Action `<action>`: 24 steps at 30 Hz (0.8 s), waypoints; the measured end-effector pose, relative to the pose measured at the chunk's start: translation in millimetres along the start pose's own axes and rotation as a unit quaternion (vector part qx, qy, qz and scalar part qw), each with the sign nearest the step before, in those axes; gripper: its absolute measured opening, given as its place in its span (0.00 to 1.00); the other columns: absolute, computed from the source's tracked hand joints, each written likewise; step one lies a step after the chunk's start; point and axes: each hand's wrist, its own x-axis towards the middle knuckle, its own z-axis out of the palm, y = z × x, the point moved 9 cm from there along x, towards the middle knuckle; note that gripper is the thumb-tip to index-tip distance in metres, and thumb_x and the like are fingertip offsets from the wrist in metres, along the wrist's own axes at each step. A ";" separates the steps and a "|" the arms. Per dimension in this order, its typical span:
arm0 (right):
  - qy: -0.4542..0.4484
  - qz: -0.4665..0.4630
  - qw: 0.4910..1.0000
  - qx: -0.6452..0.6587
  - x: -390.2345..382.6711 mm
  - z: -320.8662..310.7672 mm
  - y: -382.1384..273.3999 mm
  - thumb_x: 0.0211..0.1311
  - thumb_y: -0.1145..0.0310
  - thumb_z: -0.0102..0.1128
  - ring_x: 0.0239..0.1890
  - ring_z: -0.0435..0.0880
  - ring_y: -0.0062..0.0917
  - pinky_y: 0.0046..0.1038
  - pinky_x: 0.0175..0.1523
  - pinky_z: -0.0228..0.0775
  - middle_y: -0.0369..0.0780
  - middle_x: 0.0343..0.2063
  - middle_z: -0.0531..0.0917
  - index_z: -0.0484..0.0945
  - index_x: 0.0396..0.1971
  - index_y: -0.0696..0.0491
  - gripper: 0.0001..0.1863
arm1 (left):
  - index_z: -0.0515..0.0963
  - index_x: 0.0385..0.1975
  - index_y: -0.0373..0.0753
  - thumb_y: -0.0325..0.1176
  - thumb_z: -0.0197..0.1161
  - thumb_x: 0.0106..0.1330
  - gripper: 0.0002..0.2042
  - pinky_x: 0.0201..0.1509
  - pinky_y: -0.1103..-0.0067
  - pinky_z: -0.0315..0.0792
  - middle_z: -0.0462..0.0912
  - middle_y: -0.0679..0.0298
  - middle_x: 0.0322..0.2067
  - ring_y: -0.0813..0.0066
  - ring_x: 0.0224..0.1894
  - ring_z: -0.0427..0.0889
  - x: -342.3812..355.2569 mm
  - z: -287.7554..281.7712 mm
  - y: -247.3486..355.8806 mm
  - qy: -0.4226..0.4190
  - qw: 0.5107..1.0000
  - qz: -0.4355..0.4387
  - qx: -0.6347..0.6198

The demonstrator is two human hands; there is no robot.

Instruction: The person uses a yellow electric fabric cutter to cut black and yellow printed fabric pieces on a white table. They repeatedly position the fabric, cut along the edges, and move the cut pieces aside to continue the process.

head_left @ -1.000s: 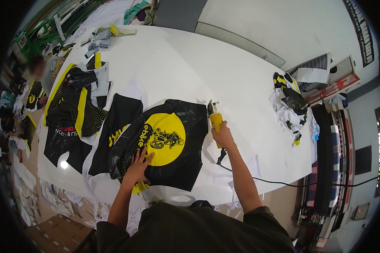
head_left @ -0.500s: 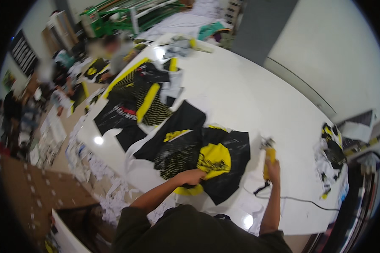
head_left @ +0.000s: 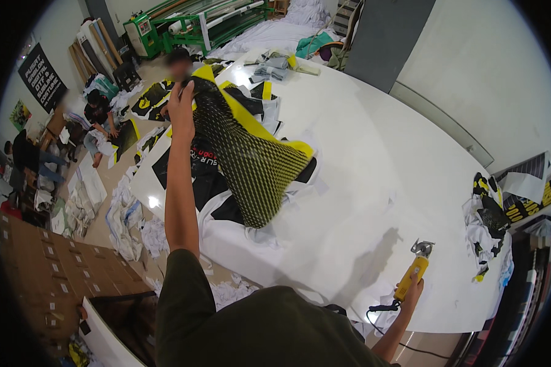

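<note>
My left hand [head_left: 182, 110], raised on a stretched arm at the far left of the table, pinches the top corner of a black fabric panel [head_left: 245, 165] with yellow dashes and a yellow border. The panel hangs slanting down to the right, its lower edge over other pieces. My right hand [head_left: 412, 289] is wrapped round the yellow body of an electric cloth cutter [head_left: 414, 272]. Its metal blade head points up and away from me, above the table's right part. Under the panel lie black and white fabric pieces [head_left: 205, 177] with red and white print, partly hidden.
The white table [head_left: 361, 147] bears folded grey cloth [head_left: 272, 66] at its far end and a pile of scraps [head_left: 487, 226] at the right edge. A cord trails from the cutter. Cartons [head_left: 61, 275] stand lower left; several people sit among fabric on the floor at left.
My left hand has moved from the near middle of the table to the far left and lifted the patterned panel. My right hand has drawn the cutter nearer and to the right.
</note>
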 end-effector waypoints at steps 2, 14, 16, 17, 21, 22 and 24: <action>-0.008 -0.003 1.000 0.020 -3.6 7.8 11.0 0.71 0.53 0.59 0.20 0.85 0.33 0.33 0.18 0.77 0.44 0.27 0.78 0.67 0.48 0.56 0.22 | 0.56 0.76 0.28 0.42 0.65 0.74 0.38 0.76 0.61 0.59 0.59 0.37 0.72 0.48 0.72 0.64 -7.4 -28.6 -36.8 0.048 0.955 0.087 0.278; -0.023 0.033 0.999 0.026 -30.8 29.3 45.7 0.71 0.51 0.59 0.20 0.82 0.33 0.33 0.18 0.76 0.43 0.28 0.77 0.66 0.51 0.54 0.23 | 0.54 0.80 0.45 0.60 0.55 0.73 0.41 0.79 0.40 0.42 0.43 0.41 0.80 0.35 0.81 0.43 -283.0 9.4 -276.1 -0.285 0.721 -0.133 0.617; -0.023 0.038 0.999 0.027 -35.7 25.7 49.1 0.72 0.50 0.59 0.19 0.82 0.33 0.33 0.17 0.75 0.43 0.28 0.76 0.66 0.50 0.54 0.23 | 0.59 0.77 0.39 0.55 0.55 0.74 0.38 0.79 0.43 0.46 0.50 0.45 0.79 0.40 0.80 0.49 -271.3 -0.7 -272.0 -0.250 0.731 -0.098 0.627; -0.024 0.039 0.999 0.026 -35.4 28.8 50.0 0.71 0.49 0.59 0.19 0.82 0.33 0.33 0.18 0.76 0.42 0.27 0.77 0.66 0.49 0.54 0.24 | 0.58 0.77 0.37 0.54 0.53 0.75 0.37 0.80 0.44 0.45 0.50 0.45 0.79 0.40 0.80 0.49 -260.2 -13.1 -275.3 -0.232 0.731 -0.123 0.630; -0.017 0.032 0.999 0.031 -35.9 22.6 54.4 0.70 0.46 0.60 0.19 0.82 0.32 0.32 0.19 0.76 0.42 0.26 0.77 0.68 0.49 0.53 0.25 | 0.61 0.74 0.27 0.47 0.55 0.75 0.35 0.80 0.48 0.46 0.56 0.43 0.76 0.39 0.78 0.53 -233.7 -18.8 -261.6 -0.169 0.734 -0.115 0.647; -0.020 0.029 0.999 0.033 -35.1 23.2 54.7 0.70 0.46 0.60 0.19 0.82 0.32 0.32 0.19 0.76 0.42 0.27 0.77 0.68 0.49 0.53 0.25 | 0.62 0.73 0.27 0.46 0.57 0.74 0.35 0.80 0.48 0.46 0.57 0.41 0.76 0.38 0.78 0.54 -235.9 -9.4 -254.9 -0.159 0.726 -0.083 0.664; -0.015 0.022 0.999 0.031 -38.1 19.4 52.4 0.70 0.46 0.60 0.19 0.82 0.32 0.32 0.19 0.76 0.42 0.26 0.77 0.68 0.49 0.53 0.25 | 0.66 0.70 0.26 0.41 0.60 0.70 0.33 0.81 0.49 0.46 0.59 0.37 0.74 0.36 0.77 0.55 -247.1 26.9 -239.1 -0.161 0.757 -0.014 0.633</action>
